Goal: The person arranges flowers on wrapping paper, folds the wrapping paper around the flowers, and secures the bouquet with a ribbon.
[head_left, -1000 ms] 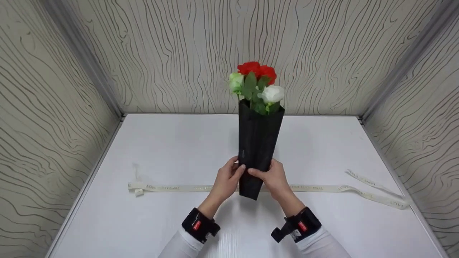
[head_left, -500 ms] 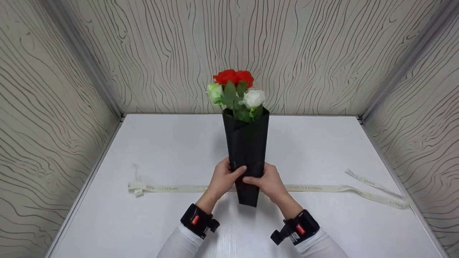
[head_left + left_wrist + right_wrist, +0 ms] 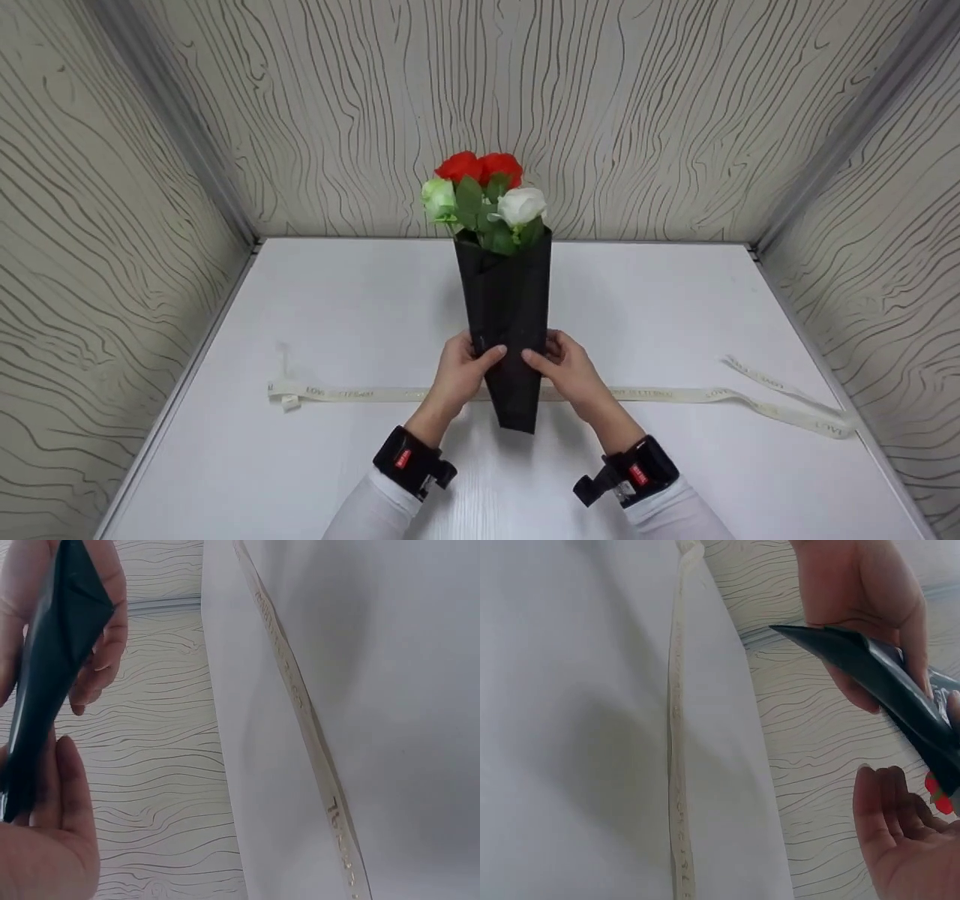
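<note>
A bouquet (image 3: 504, 300) of artificial roses in black wrapping paper leans away from me over the table. Red, white and pale green blooms (image 3: 523, 205) top it, with green leaves among them. My left hand (image 3: 459, 379) grips its lower part, thumb on the front and fingers behind. On the other side my right hand (image 3: 576, 379) holds the edge with its thumb tip on the front. In the right wrist view some right-hand fingers (image 3: 889, 791) are loosely bent, with a gap to the wrapping (image 3: 885, 679). A cream ribbon (image 3: 652, 394) runs sideways behind both hands.
The white table (image 3: 360, 300) is bounded by wood-grain patterned panels (image 3: 360, 120) at the back and sides. The ribbon's left end (image 3: 289, 397) is bunched. Its right end (image 3: 817, 424) folds back near the table's right edge.
The bouquet has moved left and slightly toward me, and now tilts a little to the left. My right thumb has drawn back from the front middle toward the right edge. The ribbon stays put.
</note>
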The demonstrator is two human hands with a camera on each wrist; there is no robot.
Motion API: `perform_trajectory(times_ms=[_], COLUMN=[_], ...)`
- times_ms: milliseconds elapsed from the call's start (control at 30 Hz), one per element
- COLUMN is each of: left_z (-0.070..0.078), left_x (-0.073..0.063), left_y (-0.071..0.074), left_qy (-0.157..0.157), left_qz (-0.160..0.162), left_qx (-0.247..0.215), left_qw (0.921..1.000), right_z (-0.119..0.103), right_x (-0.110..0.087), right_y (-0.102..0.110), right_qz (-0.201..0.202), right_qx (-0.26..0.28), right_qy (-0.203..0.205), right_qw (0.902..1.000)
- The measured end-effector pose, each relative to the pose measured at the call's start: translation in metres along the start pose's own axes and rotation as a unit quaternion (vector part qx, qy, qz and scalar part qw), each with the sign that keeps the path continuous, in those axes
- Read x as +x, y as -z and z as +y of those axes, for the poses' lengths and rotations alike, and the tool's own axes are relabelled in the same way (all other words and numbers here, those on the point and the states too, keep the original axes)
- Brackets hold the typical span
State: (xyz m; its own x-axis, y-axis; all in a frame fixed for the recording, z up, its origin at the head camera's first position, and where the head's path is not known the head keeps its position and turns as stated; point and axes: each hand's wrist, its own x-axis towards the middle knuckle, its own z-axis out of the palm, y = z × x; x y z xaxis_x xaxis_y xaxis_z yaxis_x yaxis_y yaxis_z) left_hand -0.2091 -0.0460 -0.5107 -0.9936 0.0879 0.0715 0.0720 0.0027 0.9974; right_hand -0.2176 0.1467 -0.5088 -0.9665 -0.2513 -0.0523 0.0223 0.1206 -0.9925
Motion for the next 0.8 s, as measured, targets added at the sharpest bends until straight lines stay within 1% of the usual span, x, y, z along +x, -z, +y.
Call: perform_trajectory(times_ms=[67, 100, 133, 167, 233, 367, 433, 500, 567, 633, 733, 800], left_z=[-0.001, -0.003, -0.004, -0.007, -0.013, -0.023, -0.028, -0.033, -0.038, -0.042, -0.048, -0.051], left_x=[0.000, 0.000, -0.001, -0.001, 0.000, -0.001, -0.001, -0.001, -0.002, -0.004, -0.006, -0.008], left_y=[0.002, 0.002, 0.002, 0.003, 0.004, 0.006, 0.008, 0.010, 0.011, 0.013, 0.013, 0.013], left_qy=[-0.004, -0.005, -0.005, -0.004, -0.001, 0.021, 0.029, 0.036, 0.045, 0.057, 0.079, 0.087], left_qz=[-0.004, -0.006, -0.007, -0.010, -0.015, -0.034, -0.047, -0.056, -0.061, -0.063, -0.054, -0.045], left_qx=[-0.004, -0.006, -0.007, -0.008, -0.005, 0.012, 0.029, 0.058, 0.096, 0.137, 0.205, 0.252], left_qw=[1.0000, 1.0000, 0.9999, 0.9999, 0.9999, 0.9991, 0.9981, 0.9960, 0.9925, 0.9869, 0.9740, 0.9628], right_z=[0.001, 0.001, 0.001, 0.001, 0.003, 0.009, 0.014, 0.019, 0.015, 0.022, 0.033, 0.049], right_x=[0.002, 0.003, 0.004, 0.004, 0.005, 0.005, 0.003, 0.001, -0.004, -0.004, -0.004, 0.000], right_y=[0.004, 0.005, 0.006, 0.007, 0.007, 0.004, 0.002, 0.000, -0.003, -0.004, -0.007, -0.007], right_qz=[-0.014, -0.019, -0.020, -0.020, -0.008, 0.020, 0.027, 0.029, 0.026, 0.024, 0.025, 0.032], right_qx=[0.061, 0.079, 0.089, 0.087, 0.060, -0.012, -0.036, -0.052, -0.061, -0.066, -0.076, -0.093], right_qy=[-0.011, -0.011, -0.010, -0.007, -0.006, -0.017, -0.024, -0.024, -0.025, -0.025, -0.032, -0.038], right_qw=[0.9980, 0.9966, 0.9958, 0.9960, 0.9981, 0.9996, 0.9987, 0.9979, 0.9975, 0.9972, 0.9963, 0.9944])
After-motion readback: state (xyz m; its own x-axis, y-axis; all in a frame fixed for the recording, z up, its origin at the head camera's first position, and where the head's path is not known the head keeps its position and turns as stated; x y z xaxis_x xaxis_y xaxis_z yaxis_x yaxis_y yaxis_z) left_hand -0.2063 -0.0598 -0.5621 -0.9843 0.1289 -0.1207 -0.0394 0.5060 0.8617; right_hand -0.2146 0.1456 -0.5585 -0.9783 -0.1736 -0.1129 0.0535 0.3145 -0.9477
